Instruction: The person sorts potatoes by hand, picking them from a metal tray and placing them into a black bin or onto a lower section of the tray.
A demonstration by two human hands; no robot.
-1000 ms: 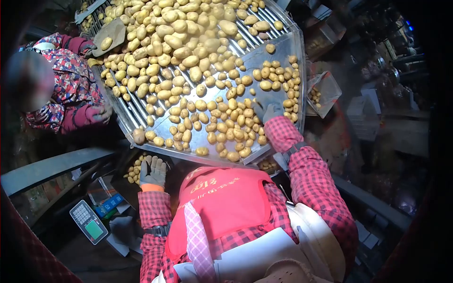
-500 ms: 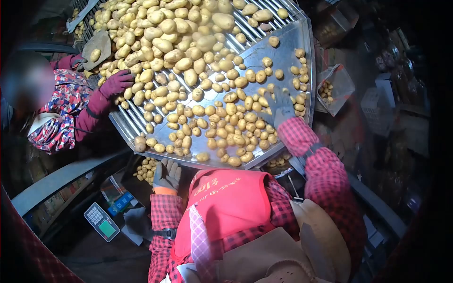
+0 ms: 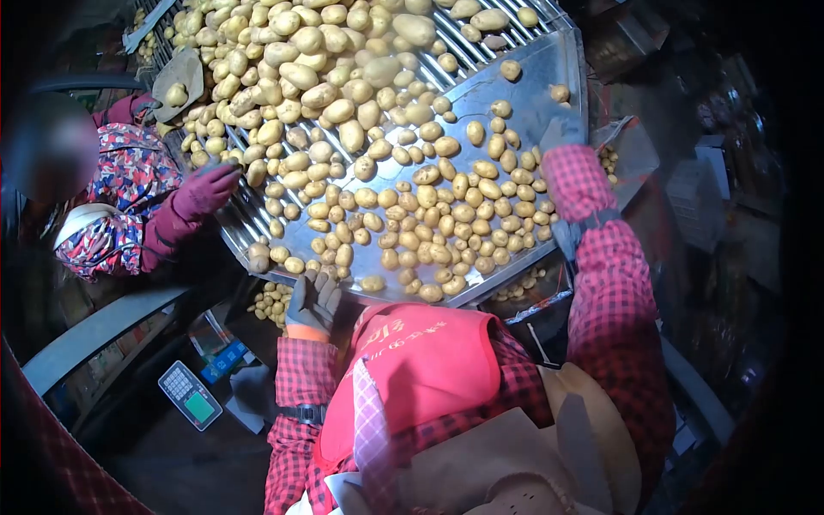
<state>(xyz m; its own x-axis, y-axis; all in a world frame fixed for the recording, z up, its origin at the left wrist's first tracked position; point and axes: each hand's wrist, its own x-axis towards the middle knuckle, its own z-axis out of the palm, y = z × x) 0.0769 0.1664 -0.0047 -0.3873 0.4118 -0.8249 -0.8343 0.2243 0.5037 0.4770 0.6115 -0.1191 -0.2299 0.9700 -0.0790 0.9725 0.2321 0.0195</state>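
Many small potatoes (image 3: 421, 219) lie spread over a sloped metal tray (image 3: 541, 64). My right hand (image 3: 563, 127), in a grey glove, is at the tray's right edge, close to a single potato (image 3: 560, 93). Motion blur hides its fingers. My left hand (image 3: 314, 302), in a grey glove with an orange cuff, is at the tray's front edge near a few potatoes. Its fingers are spread and nothing is in them. Behind the tray, larger potatoes (image 3: 309, 51) are heaped on metal rollers (image 3: 459, 64).
On the left, a co-worker's purple-gloved hand (image 3: 210, 187) hovers beside the heap; their other hand is at a grey scoop-like piece (image 3: 180, 81) bearing a potato. Potatoes (image 3: 270, 302) lie below the front edge. A scale (image 3: 190, 395) stands lower left, and a clear-sided container (image 3: 637, 159) at right.
My right hand has moved away from me along the tray's right edge, where several small potatoes no longer lie. The co-worker's near hand has drawn back from the heap. My left hand stays nearby.
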